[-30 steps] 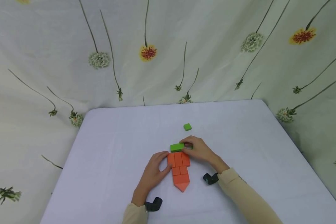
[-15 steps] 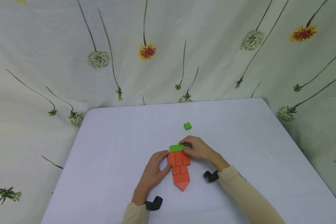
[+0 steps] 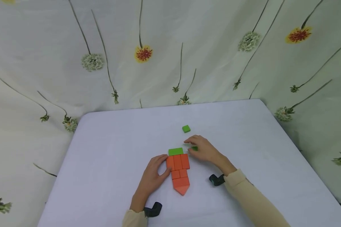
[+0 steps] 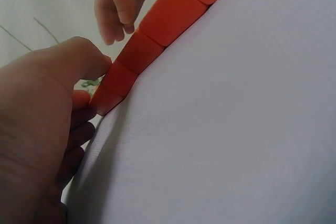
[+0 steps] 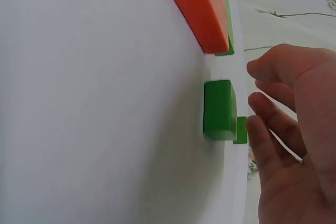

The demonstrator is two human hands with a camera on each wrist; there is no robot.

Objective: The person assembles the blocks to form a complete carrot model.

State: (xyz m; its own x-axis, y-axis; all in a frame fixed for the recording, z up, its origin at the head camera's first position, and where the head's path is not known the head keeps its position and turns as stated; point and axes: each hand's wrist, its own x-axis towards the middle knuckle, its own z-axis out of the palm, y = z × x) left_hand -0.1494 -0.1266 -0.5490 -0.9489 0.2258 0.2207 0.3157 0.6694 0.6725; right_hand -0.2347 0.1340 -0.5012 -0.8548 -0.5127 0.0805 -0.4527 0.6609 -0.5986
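Observation:
Flat orange blocks (image 3: 177,162) lie together in a figure with a pointed near end, a triangular block (image 3: 182,189). My left hand (image 3: 152,176) holds the figure's upper left block (image 3: 170,163), thumb at its near corner and index finger at its far corner. A green rectangular block (image 3: 175,151) lies along the figure's far edge. My right hand (image 3: 203,150) is just right of it, thumb and fingers apart with nothing between them. Partly hidden under that hand is another green block (image 5: 219,109), standing alone on the table. Farther back lies a small green block (image 3: 186,129).
A white-covered table (image 3: 125,135) bears everything. Behind it hangs a floral cloth (image 3: 210,63). Each wrist carries a black camera, the left one (image 3: 153,209) near the figure's left side and the right one (image 3: 217,180) to its right.
The green rectangular block has come down flat against the orange figure's far edge. My right hand has let go of it and drawn off to the right. The left hand keeps its place.

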